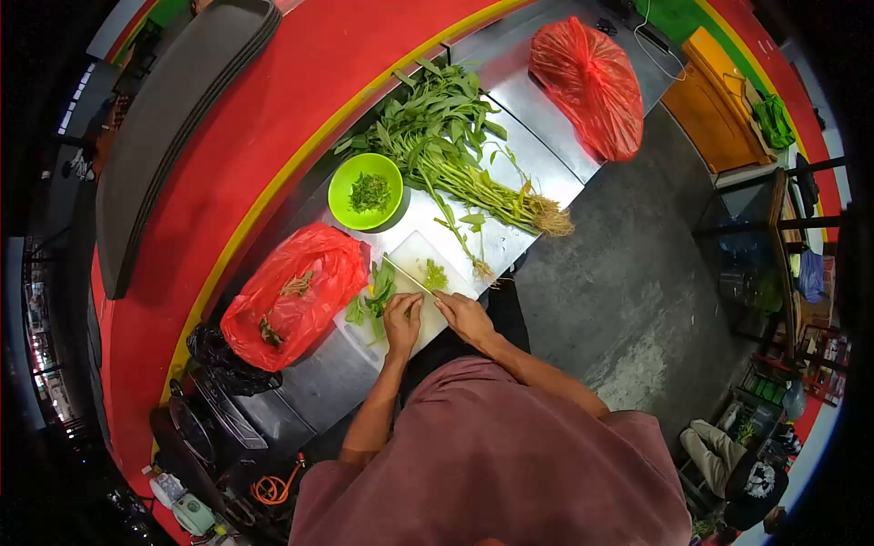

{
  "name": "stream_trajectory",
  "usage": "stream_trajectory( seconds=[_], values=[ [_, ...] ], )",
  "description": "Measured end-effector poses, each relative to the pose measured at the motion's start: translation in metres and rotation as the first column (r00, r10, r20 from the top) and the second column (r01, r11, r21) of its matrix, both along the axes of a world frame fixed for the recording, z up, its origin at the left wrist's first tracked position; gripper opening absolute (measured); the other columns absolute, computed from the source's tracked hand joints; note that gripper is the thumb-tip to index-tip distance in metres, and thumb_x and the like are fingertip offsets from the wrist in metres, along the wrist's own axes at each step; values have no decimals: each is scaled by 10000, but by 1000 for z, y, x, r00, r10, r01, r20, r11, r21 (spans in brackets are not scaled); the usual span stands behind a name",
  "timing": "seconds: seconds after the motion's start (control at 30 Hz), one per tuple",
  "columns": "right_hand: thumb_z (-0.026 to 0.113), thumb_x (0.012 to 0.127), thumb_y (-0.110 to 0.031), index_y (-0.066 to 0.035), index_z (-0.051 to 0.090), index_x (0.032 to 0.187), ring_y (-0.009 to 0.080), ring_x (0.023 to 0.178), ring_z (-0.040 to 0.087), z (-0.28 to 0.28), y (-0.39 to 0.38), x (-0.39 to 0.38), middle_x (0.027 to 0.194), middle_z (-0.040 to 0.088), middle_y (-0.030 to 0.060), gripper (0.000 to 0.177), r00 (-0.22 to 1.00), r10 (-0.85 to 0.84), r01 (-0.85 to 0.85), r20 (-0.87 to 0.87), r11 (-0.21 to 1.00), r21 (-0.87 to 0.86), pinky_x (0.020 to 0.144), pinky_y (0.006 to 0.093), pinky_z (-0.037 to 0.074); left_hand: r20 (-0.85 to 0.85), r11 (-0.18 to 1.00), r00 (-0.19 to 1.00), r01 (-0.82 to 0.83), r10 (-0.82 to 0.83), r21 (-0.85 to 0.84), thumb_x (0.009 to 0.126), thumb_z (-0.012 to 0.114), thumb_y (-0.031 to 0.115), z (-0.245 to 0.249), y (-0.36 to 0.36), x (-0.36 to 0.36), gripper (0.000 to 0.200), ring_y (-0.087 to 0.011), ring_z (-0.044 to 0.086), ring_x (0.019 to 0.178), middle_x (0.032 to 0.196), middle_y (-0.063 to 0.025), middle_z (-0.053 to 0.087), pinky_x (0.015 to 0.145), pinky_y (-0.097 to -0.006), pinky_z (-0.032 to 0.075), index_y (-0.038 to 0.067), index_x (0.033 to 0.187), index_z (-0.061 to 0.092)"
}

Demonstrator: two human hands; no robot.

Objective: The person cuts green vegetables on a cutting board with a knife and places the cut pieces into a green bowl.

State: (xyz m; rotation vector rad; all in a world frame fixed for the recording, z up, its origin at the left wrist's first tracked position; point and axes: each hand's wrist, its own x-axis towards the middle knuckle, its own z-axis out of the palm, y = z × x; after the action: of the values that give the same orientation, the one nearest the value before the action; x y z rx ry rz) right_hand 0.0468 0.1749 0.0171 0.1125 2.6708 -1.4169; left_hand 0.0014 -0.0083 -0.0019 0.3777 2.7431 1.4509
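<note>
My right hand (464, 317) is closed round the handle of a knife (410, 277), whose blade lies across the white cutting board (415, 244). Beside it my left hand (401, 320) has its fingers bent over leafy green stems (381, 289) on the board. Small chopped stem pieces (435, 275) lie on the far side of the blade. A lime-green bowl (340, 198) past the board holds chopped leaves (370, 192). To the right of the bowl, a large bunch of leafy greens (455, 173) rests on the metal table, its roots toward me.
An open red plastic bag (332, 259) with plant scraps stands left of the board, next to a black bag (228, 364). A tied red bag (587, 91) sits at the far right of the metal table (523, 123). Another person (733, 464) is at lower right.
</note>
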Motion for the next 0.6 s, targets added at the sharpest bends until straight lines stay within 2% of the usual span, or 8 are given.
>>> stream_trajectory(
  seconds=[0.1,0.33,0.6],
  values=[
    [596,1067,-257,-90,689,1343,433,828,690,5,1,7,920,698,230,336,1000,11,-12,-20,999,-37,747,502,555,-3,1000,1000,-12,12,-1,914,731,52,2,5,-1,133,-310,687,900,951,-135,721,842,-399,528,13,1031,782],
    [590,1069,-263,-90,683,1359,436,852,690,0,1,12,931,699,233,351,999,31,-30,40,999,-39,770,506,551,29,999,999,-26,25,28,914,735,59,1,5,-1,115,-301,689,901,953,-132,726,844,-395,529,7,1004,782],
    [593,1066,-248,-79,693,1342,427,844,693,3,2,11,951,710,233,339,999,46,-45,10,998,-45,756,496,556,24,999,999,-49,49,14,904,753,70,-3,3,0,91,-300,695,884,938,-131,729,815,-392,534,-2,949,784]
  ],
)
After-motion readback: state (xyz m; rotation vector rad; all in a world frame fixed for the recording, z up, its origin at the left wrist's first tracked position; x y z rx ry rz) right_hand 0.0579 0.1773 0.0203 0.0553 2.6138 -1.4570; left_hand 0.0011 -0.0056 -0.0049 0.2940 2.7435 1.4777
